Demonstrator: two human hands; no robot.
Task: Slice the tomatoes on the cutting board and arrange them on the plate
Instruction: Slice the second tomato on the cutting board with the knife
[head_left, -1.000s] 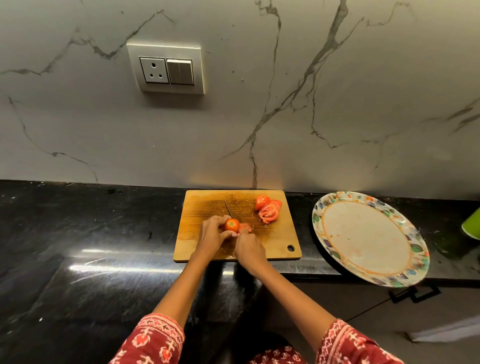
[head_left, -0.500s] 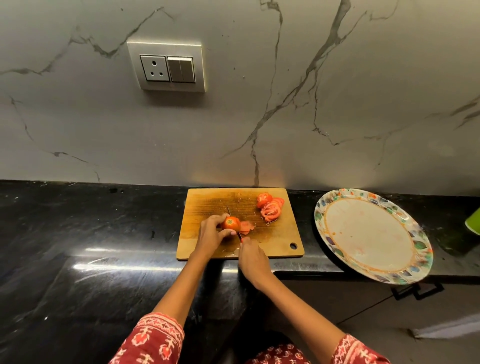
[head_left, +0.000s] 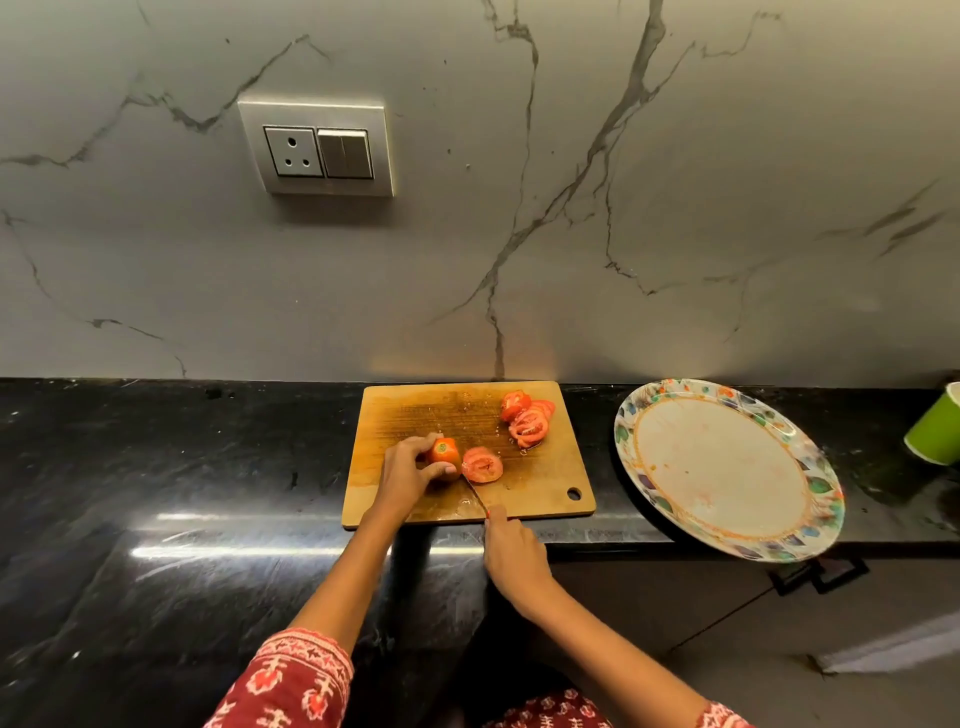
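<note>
Wood, stone and gloss

Scored, wet-looking wooden cutting board (head_left: 405, 415) on a polished black stone counter (head_left: 182, 467); matt veined marble wall (head_left: 675, 182); glossy patterned plate (head_left: 727, 467).

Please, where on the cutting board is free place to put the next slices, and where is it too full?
The cutting board is bare along its left side and far-left corner, and at the near-right corner around the hanging hole. The middle is crowded: the left hand holds the tomato, with a fresh slice beside it. The far-right corner holds the slice pile.

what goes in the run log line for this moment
left hand steadies tomato | right hand holds knife | plate bare
</note>
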